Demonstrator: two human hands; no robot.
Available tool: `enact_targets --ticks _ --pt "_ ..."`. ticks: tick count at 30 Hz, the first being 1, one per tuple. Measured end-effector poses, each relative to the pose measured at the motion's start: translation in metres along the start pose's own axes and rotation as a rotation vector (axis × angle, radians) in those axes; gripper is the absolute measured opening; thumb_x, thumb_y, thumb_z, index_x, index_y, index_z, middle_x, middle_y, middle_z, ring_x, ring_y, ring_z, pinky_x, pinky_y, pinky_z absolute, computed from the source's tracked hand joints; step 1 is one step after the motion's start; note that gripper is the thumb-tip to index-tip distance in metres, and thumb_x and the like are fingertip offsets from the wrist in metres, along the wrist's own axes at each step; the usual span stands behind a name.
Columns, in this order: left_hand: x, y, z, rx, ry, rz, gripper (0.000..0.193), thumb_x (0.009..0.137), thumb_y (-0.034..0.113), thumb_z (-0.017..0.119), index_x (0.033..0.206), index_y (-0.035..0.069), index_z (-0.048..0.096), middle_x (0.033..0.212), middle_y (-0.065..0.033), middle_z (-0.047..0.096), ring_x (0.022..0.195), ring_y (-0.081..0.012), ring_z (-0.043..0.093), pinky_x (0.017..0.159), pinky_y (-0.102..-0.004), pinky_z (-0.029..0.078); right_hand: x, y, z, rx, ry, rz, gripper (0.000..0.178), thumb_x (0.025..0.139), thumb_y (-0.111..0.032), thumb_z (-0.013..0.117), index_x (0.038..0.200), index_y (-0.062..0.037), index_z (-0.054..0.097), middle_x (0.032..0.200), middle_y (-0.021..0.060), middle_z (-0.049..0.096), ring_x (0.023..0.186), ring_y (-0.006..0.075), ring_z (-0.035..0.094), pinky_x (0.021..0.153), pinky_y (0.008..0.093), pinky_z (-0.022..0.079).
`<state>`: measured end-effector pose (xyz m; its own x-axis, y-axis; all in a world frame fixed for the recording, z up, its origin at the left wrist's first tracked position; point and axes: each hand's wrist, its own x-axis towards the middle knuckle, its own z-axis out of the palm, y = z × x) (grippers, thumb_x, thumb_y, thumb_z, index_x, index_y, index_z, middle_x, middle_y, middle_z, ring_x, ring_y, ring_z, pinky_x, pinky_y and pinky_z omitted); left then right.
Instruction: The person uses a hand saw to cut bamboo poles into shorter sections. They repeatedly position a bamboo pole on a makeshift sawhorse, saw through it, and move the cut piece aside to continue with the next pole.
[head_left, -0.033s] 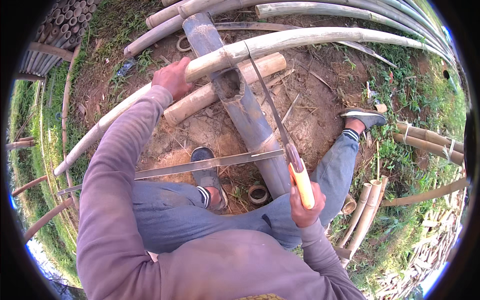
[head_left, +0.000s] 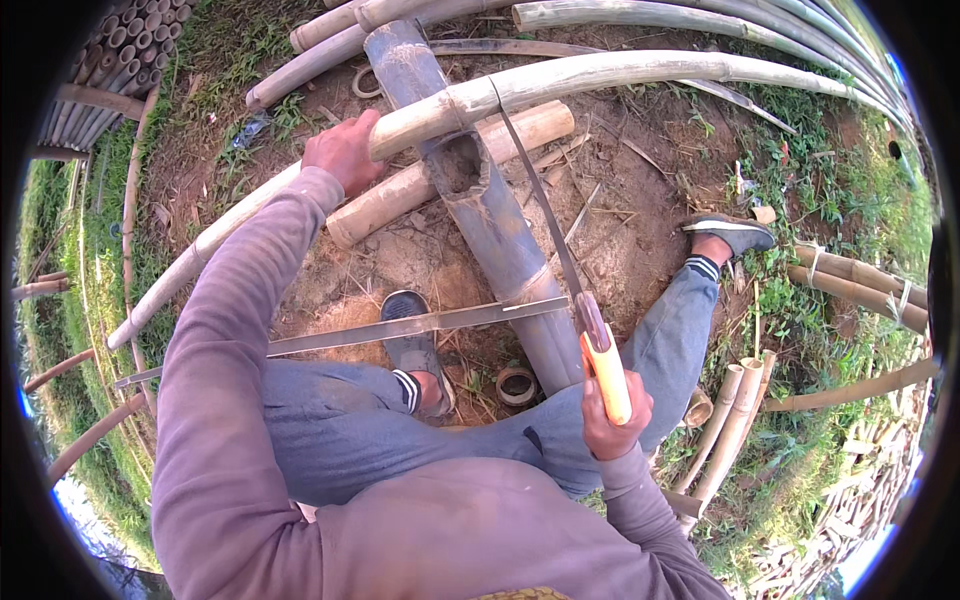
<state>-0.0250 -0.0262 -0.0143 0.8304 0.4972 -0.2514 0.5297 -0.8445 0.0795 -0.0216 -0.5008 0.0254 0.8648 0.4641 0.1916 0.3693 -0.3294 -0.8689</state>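
Observation:
My left hand (head_left: pixel 345 155) is closed around a long pale bamboo pole (head_left: pixel 620 72), which slants across the scene from lower left to upper right. In my right hand (head_left: pixel 617 424) is the orange and yellow handle of a handsaw (head_left: pixel 541 195). Its narrow dark blade reaches up and away, and its far end sits against the pole, to the right of my left hand. Beneath the pole lies a thick grey bamboo trunk (head_left: pixel 503 235) with a notch cut in its top. A shorter bamboo piece (head_left: pixel 385 203) passes crosswise under the trunk.
A flat bamboo strip (head_left: pixel 450 319) rests across the trunk near my legs. Several poles (head_left: pixel 640 18) lie at the far side. Short bamboo lengths (head_left: pixel 722 425) stand on the right, and cut pieces (head_left: pixel 125 45) are stacked far left. A bamboo ring (head_left: pixel 516 386) is by my foot.

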Motion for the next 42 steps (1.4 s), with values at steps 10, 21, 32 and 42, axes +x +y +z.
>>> enact_targets --ticks 10,21,32,42 --pt "0.029 0.001 -0.003 0.057 0.077 0.012 0.058 0.084 0.034 0.083 0.134 0.019 0.057 0.124 -0.013 0.073 0.116 -0.036 0.072 0.098 -0.0493 0.057 0.163 0.003 0.108 0.037 0.035 0.029 0.015 0.093 -0.011 0.081 0.097 -0.0023 0.069 0.075 0.013 0.068 0.064 0.0232 0.066 0.062 0.0368 0.054" --pt "0.03 0.005 -0.003 0.08 0.117 0.044 0.058 0.085 0.037 0.082 0.135 0.022 0.056 0.124 -0.0125 0.074 0.115 -0.036 0.073 0.098 -0.0493 0.057 0.175 0.002 0.112 0.077 0.075 -0.002 0.017 0.093 -0.012 0.081 0.096 -0.002 0.068 0.075 0.0147 0.069 0.063 0.0268 0.066 0.06 0.0372 0.053" --pt "0.036 0.001 -0.001 0.081 0.121 0.015 0.062 0.083 0.034 0.085 0.134 0.019 0.055 0.124 -0.0117 0.073 0.116 -0.0352 0.072 0.097 -0.0493 0.058 0.067 0.004 0.041 -0.008 0.02 0.017 0.017 0.088 -0.002 0.08 0.1 0.0013 0.069 0.075 0.0122 0.069 0.062 0.0215 0.07 0.061 0.0349 0.054" --pt "0.043 -0.007 -0.016 0.085 0.02 -0.046 0.06 0.084 0.035 0.081 0.137 0.022 0.057 0.129 -0.012 0.073 0.121 -0.0356 0.07 0.101 -0.0494 0.056 0.096 -0.01 0.048 0.059 0.005 0.006 0.015 0.09 -0.005 0.082 0.098 0.0003 0.069 0.077 0.0109 0.069 0.064 0.0182 0.069 0.061 0.0334 0.053"
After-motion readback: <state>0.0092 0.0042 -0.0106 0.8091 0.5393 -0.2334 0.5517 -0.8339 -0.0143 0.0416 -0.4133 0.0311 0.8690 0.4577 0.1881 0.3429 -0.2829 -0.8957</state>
